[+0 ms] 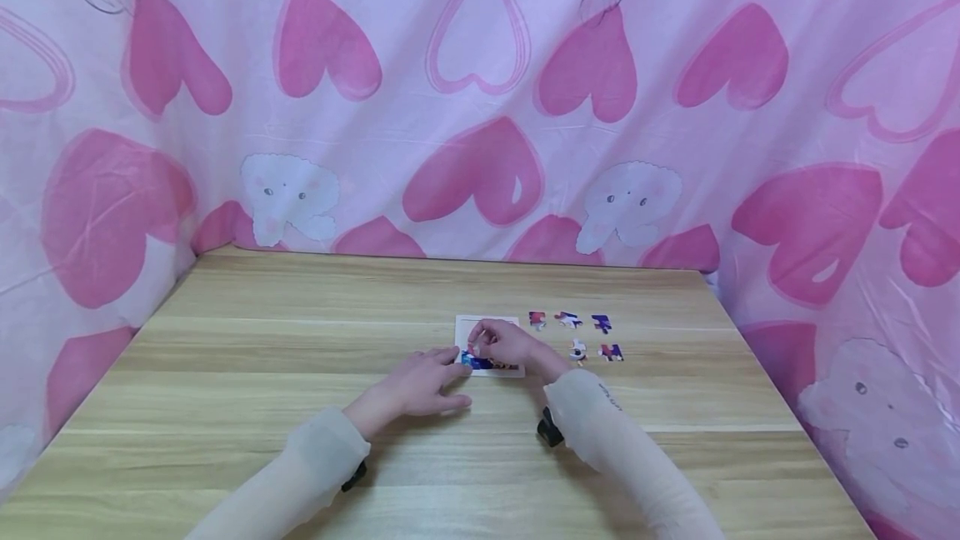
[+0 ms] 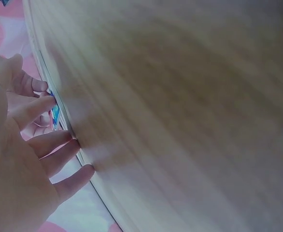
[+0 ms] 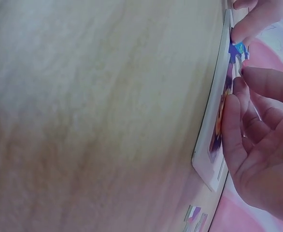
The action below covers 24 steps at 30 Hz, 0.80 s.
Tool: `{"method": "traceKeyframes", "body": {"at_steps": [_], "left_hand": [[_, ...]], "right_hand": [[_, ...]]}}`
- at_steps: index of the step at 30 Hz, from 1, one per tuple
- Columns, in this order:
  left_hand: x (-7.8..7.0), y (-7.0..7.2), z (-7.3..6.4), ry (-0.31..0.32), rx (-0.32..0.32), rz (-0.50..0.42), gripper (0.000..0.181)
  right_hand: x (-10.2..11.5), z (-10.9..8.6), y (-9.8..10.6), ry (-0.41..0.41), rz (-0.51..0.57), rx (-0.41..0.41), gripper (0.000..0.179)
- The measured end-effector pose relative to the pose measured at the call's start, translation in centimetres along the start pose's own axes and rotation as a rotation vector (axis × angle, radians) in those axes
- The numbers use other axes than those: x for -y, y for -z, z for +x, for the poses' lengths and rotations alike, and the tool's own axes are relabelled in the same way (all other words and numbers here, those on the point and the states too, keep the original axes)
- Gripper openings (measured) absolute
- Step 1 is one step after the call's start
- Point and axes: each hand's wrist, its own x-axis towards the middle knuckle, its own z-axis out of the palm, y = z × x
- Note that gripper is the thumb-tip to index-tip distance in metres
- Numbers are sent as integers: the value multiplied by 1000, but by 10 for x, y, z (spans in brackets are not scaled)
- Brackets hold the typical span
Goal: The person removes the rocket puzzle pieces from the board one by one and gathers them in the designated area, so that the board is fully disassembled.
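Note:
A white-framed jigsaw puzzle board (image 1: 489, 319) lies on the table, with blue and purple pieces (image 1: 480, 362) fitted along its near side. My right hand (image 1: 504, 342) is over the board and pinches a small jigsaw piece (image 3: 244, 64) between thumb and fingertips; the fingers hide most of it. To the left, my left hand (image 1: 420, 382) lies with its fingers (image 2: 74, 183) extended, fingertips at the board's left edge. In the right wrist view, a left fingertip rests on the blue part of the puzzle (image 3: 238, 48).
Right of the board, several loose jigsaw pieces lie apart, among them a red one (image 1: 537, 319), a purple one (image 1: 602, 323) and a white one (image 1: 577, 350). The wooden table (image 1: 300, 332) meets a pink heart-patterned curtain (image 1: 472, 165) at its back and sides.

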Motion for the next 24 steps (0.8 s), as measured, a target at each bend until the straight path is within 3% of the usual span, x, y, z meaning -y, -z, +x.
{"method": "traceKeyframes", "body": {"at_steps": [6, 14, 24], "left_hand": [[-2, -1, 0, -2, -18, 31, 55], [-9, -4, 2, -2, -38, 171, 62], [-12, -3, 4, 14, -18, 217, 65]], "right_hand": [[-3, 0, 1, -5, 48, 22, 14], [-4, -1, 3, -20, 107, 33, 15], [-14, -1, 10, 26, 194, -3, 19]]}}
